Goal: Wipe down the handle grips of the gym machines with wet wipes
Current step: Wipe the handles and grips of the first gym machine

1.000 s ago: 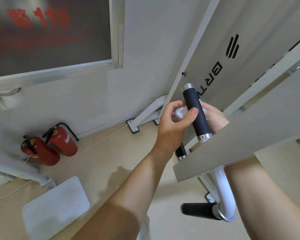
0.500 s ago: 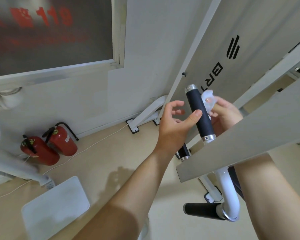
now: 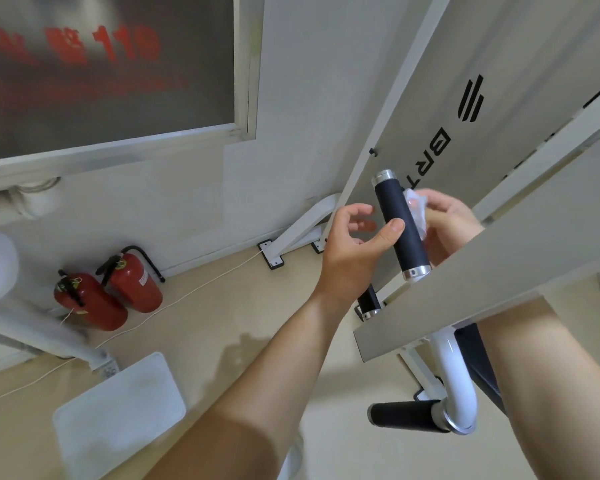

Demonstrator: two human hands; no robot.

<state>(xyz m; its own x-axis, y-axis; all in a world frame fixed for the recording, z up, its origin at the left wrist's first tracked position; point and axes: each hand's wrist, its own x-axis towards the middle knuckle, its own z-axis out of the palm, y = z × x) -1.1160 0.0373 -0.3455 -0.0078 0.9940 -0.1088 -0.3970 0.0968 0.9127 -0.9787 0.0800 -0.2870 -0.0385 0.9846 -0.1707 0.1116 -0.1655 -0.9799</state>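
One black upright grip [image 3: 400, 225], capped in metal at both ends, stands just in front of the pale machine panel [image 3: 499, 98] and is the grip in hand; a second black grip [image 3: 407, 416] lies horizontal lower down on the white curved tube [image 3: 456, 372], well apart, and a third dark stub [image 3: 368, 301] shows partly behind the left wrist. Wet wipe [image 3: 415, 211]: crumpled, white, pressed against the right side of the upright grip near its upper half. Right hand [image 3: 445, 220] has its fingers closed around the wipe, bunching it; lower part of this hand is hidden by a grey bar [image 3: 499, 268]. Left hand [image 3: 352, 247] sits on the opposite side, fingers curled but spread apart, thumb pad resting on the grip's front at mid-height, nothing grasped. Judgement: wiping of this grip is underway, coverage unknown. To do it well, wrap the wipe further round the cylinder rather than dabbing one side, run it end cap to end cap, and twist to reach the back face; the left thumb should steady only and shift off so the spot beneath it gets wiped. Two red extinguishers [image 3: 108, 292] stand against the far wall, not involved.
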